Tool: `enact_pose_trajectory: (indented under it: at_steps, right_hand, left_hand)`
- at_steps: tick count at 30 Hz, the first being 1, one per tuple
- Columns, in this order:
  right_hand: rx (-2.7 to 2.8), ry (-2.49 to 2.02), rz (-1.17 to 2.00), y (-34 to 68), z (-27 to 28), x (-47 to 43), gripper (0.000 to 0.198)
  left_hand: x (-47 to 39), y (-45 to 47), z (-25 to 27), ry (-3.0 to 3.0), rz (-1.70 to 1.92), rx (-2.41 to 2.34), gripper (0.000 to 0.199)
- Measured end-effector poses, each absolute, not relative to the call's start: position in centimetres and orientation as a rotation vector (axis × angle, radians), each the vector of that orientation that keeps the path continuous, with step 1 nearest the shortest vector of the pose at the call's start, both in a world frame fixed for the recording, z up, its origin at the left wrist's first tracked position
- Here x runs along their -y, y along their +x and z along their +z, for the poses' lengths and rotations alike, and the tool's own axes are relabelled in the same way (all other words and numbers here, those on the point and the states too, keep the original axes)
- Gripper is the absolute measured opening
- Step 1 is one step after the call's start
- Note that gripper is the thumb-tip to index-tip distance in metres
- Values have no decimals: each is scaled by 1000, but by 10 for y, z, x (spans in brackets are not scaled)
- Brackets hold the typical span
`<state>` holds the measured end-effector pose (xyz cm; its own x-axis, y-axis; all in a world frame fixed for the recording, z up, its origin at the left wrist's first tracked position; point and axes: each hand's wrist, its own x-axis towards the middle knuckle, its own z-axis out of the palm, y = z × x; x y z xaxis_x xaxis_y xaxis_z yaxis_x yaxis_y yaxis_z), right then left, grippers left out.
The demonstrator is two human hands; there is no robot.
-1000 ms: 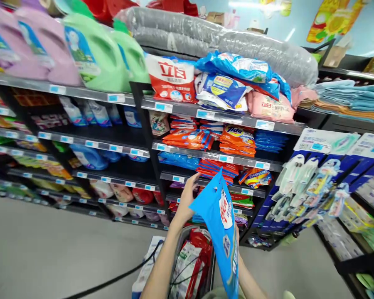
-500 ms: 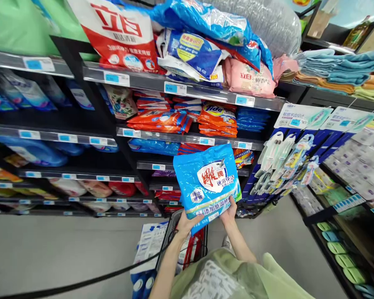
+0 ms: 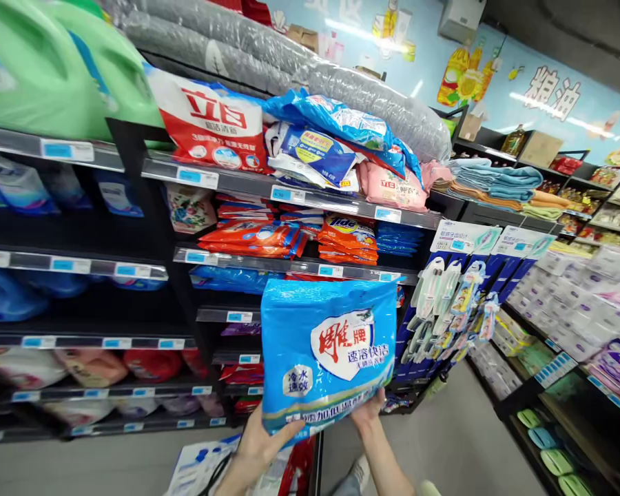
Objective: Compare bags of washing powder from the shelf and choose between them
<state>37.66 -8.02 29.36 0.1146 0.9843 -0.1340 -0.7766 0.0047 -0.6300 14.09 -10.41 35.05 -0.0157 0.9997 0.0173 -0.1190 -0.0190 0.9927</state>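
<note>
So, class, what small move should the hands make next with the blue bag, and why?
Probably lower the blue bag toward the basket: the left hand and right hand grip it near its bottom edge, and the basket, partly visible below, holds a red package.

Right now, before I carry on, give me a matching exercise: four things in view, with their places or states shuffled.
1. Blue bag
2. Green jugs
3. Toothbrush packs
4. Towels

A. Hanging in rows
B. Folded in a pile
C. Held by left hand and right hand
D. Standing at the view's upper left

Pairs: 1-C, 2-D, 3-A, 4-B.
</note>
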Motion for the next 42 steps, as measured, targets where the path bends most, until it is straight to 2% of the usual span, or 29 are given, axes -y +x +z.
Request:
enact_pose_trajectory:
  at_steps: [4, 12, 17, 24, 31, 42]
  right_hand:
    - [515, -729, 1459, 379, 314, 85, 86]
    - [517, -722, 1386, 362, 337, 73, 73]
    - [456, -703, 1403, 358, 343, 72, 67]
    - [377, -688, 1412, 346, 347, 76, 75]
    - [332, -672, 1466, 339, 337, 77, 67]
    - [385, -706, 1530, 339, 318, 91, 65]
  left_hand:
    - [75, 128, 362, 1186, 1417, -1231, 78]
    - [53, 132, 341, 1067, 1499, -1081, 78]
    - [60, 128, 346, 980, 1526, -960, 81]
    - [81, 130, 313, 640, 1525, -682, 92]
    - [94, 173, 284, 316, 1553, -444, 58]
    - [106, 189, 305, 273, 1515, -408, 76]
